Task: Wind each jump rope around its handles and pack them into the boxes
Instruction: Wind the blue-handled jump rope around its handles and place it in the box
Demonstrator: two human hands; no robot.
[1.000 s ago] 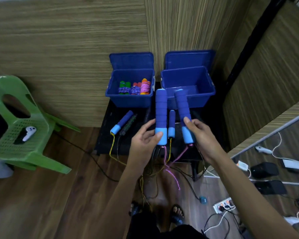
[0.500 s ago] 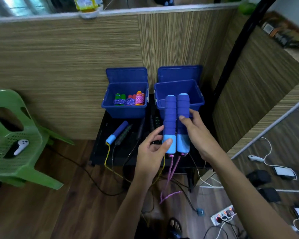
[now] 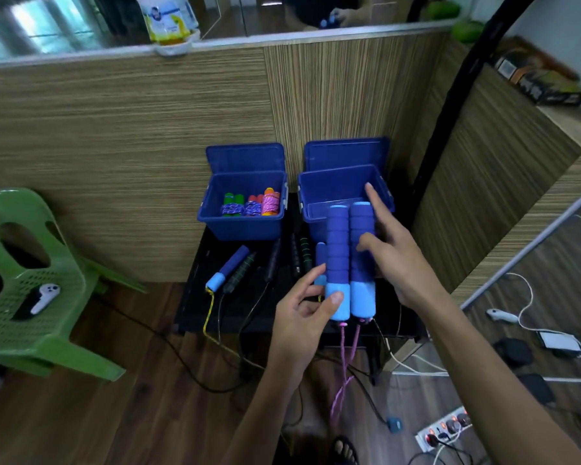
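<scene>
I hold two blue foam jump rope handles upright and side by side in front of the right blue box. My left hand pinches their light-blue lower ends. My right hand grips the right handle, thumb across its front and index finger pointing up. A pink rope hangs loose from both handles toward the floor. The left blue box contains three wound ropes. Both lids stand open.
Loose ropes with a blue handle and dark handles lie on the low black table, cords trailing to the floor. A green plastic chair with a white controller stands left. A power strip and cables lie right.
The two handles, apart a second ago, are now pressed together and raised in front of the right box. My right index finger has straightened upward.
</scene>
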